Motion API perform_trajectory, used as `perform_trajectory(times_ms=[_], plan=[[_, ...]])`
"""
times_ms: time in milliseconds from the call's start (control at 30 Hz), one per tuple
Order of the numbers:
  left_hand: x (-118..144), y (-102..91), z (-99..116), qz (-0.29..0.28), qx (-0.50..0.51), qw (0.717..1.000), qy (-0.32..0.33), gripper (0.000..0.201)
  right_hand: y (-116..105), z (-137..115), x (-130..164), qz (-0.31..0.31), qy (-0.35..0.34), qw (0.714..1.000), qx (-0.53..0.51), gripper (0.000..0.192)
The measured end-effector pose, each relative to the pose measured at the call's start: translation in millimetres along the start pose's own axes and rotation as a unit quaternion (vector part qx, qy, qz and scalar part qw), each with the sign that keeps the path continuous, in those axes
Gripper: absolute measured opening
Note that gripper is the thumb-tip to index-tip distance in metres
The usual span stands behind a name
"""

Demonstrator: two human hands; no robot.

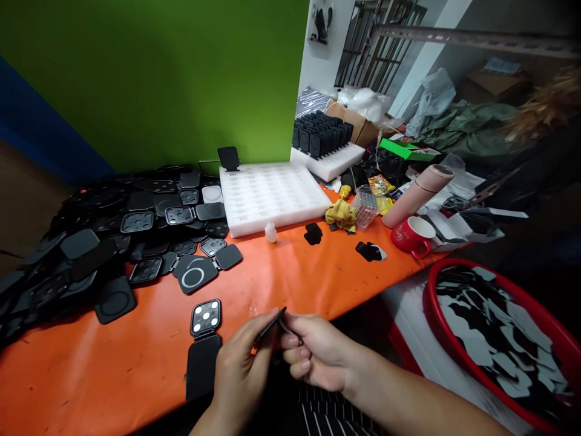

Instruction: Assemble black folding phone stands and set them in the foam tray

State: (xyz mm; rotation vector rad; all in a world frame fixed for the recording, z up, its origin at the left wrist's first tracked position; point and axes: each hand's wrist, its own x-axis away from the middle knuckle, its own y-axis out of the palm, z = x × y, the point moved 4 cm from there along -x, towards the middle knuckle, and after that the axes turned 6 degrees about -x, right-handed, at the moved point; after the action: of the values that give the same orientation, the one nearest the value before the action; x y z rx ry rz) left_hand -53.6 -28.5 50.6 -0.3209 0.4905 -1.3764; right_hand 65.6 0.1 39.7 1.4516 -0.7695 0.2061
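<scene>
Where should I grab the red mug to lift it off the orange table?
Grip the red mug by its handle, which sticks out on the side nearer the camera; come from there. The pink tube lies close behind, so the far side looks cramped.

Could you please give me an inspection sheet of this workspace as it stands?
Surface: orange table, partly bare.
Job's things: thin black piece pinched between left hand and right hand; opened black folding part beside the left hand.
Clutter: pile of black parts, white foam tray, small white bottle, yellow cloth, red mug, red basin of backing scraps.
Grips: both hands shut on the piece.
Cables: nothing seen.
Surroundings: green wall, barred window.
</scene>
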Motion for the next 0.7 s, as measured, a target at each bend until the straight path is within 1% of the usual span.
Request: perform_trajectory(times_ms=[67, 100, 167, 333, 467, 533, 567, 633, 700], plan=[[2, 1.4, 2, -0.011, -0.007, 0.999, 0.036, 0.026, -1, -2, 2, -0.013, 0.054, 0.997, -0.049, 0.015], [3, 2.2, 3, -0.016, -0.004, 0.999, 0.044, 0.027, -1, -3, 3, -0.015, 0.073, 0.995, -0.068, 0.016], [4, 3.7, 3, -0.015, 0.013, 0.999, 0.048, 0.028, -2, -5, 4, -0.010, 0.086, 0.992, -0.095, 0.018], [7, 8.1, 1, 0.013, 0.051, 0.997, 0.050, 0.027, 1, -3, 3, 0.013, 0.041, 0.990, -0.136, 0.019], [10, 11.3, -1, 0.013, 0.066, 0.997, 0.038, 0.025, -4, 1, -1, -0.003, 0.021, 0.989, -0.146, 0.021], [8, 12.2, -4, -0.004, 0.083, 0.997, 0.008, 0.021, -8, 2, -3, -0.018, 0.023, 0.989, -0.145, 0.022], [5, 12.3, -7, -0.011, 0.091, 0.996, -0.020, 0.020, -9, 2, -3, -0.029, 0.024, 0.989, -0.141, 0.023], [-3, 11.2, -16, -0.012, 0.107, 0.989, -0.100, 0.021, -10, 1, -3, -0.060, 0.009, 0.990, -0.127, 0.025], [-13, 9.6, -29, 0.007, 0.126, 0.977, -0.171, 0.029, -11, -2, 1, -0.086, -0.037, 0.991, -0.100, 0.027]])
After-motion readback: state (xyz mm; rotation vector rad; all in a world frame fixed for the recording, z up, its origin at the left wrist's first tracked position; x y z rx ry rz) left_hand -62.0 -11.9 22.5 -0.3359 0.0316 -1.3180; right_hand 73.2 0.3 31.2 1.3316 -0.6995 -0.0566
